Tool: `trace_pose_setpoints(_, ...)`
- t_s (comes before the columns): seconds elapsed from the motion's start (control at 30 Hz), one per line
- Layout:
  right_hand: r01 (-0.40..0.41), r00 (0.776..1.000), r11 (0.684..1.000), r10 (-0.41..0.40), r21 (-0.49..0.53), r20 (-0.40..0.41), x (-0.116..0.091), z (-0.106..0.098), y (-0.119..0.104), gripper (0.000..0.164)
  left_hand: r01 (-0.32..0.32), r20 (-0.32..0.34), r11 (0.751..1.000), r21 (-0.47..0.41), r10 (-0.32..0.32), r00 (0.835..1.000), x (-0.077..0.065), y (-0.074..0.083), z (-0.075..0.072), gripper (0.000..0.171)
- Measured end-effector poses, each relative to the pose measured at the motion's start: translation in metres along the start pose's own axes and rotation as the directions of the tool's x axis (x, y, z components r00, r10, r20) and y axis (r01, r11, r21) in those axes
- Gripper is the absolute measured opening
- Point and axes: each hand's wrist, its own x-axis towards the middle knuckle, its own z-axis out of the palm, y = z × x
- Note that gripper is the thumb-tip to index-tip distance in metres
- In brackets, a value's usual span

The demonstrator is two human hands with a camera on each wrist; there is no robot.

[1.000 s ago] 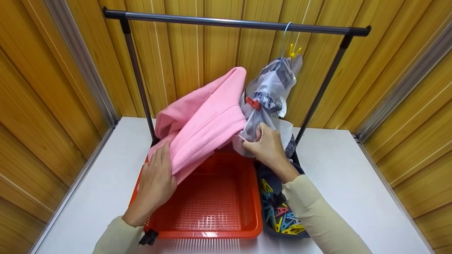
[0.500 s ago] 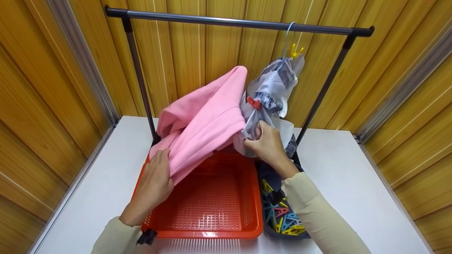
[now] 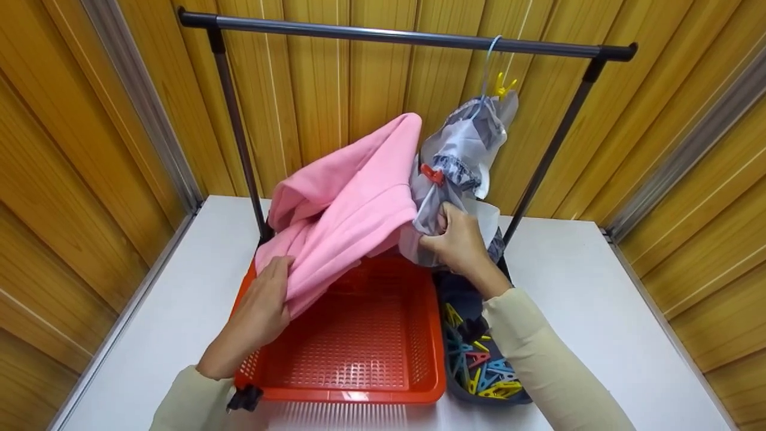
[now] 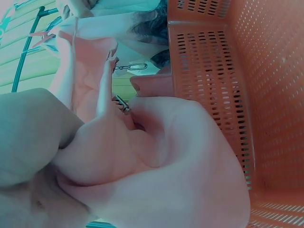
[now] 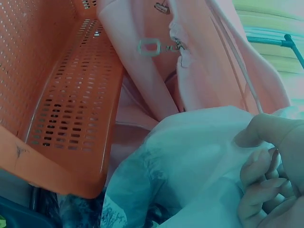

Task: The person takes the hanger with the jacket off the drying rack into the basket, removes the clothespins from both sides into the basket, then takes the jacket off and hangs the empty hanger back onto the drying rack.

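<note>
A person's left hand (image 3: 263,311) grips a pink garment (image 3: 353,209) by its near end above the red basket (image 3: 353,396), while the right hand (image 3: 459,242), fingers curled, appears to pinch its thin cord (image 5: 244,71). A hard tug could free the cord or, snagging the grey garment (image 3: 462,136) hanging just beyond, pop off the red clip (image 3: 431,175)

Free room is found between the dark tubular metal rail (image 3: 383,35) and the pink fabric garment (image 3: 353,191). Red perforated plastic basket (image 3: 353,396): rear overhung by garment, front reachable from above. Right-hand passage beneath rail blocked by hanging grey-and-white sheer cloth (image 3: 462,134).
</note>
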Motion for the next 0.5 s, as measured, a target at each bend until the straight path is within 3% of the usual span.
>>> trace_pose_setpoints(0.17,0.052,0.999,0.996,-0.052,-0.071,0.009,-0.001,-0.009,0.005,0.034,-0.053,0.009,0.999,-0.009,0.053,0.999,0.000,-0.004,0.003,0.048)
trace_pose_setpoints(0.3,0.127,0.991,0.987,-0.123,-0.095,0.045,-0.003,-0.014,0.005,0.034,-0.057,-0.020,0.998,0.008,0.057,0.998,0.000,-0.005,0.002,0.045)
trace_pose_setpoints(0.5,0.062,0.995,0.996,-0.058,-0.058,0.077,-0.010,-0.018,0.010,0.034,-0.014,-0.086,0.999,0.030,0.016,0.996,0.002,-0.005,0.000,0.037)
